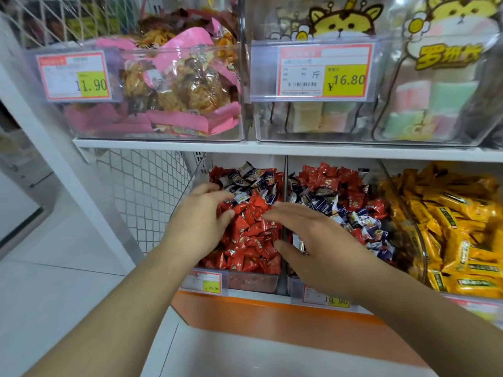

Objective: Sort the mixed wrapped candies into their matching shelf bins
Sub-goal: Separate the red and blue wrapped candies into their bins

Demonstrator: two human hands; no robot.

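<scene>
A person's left hand (201, 213) reaches into the left candy bin (253, 281), fingers loosely curved over red candies (250, 235), holding nothing visible. The right hand (313, 240) hovers flat, fingers spread, over that bin's right divider (285, 186), beside mixed red-and-blue candies (340, 202).

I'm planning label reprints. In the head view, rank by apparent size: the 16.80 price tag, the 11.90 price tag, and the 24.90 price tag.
1. White and red 16.80 price tag, largest.
2. White and red 11.90 price tag.
3. Small 24.90 price tag, smallest.
The wide-angle lens and differing distances may skew this.
</scene>
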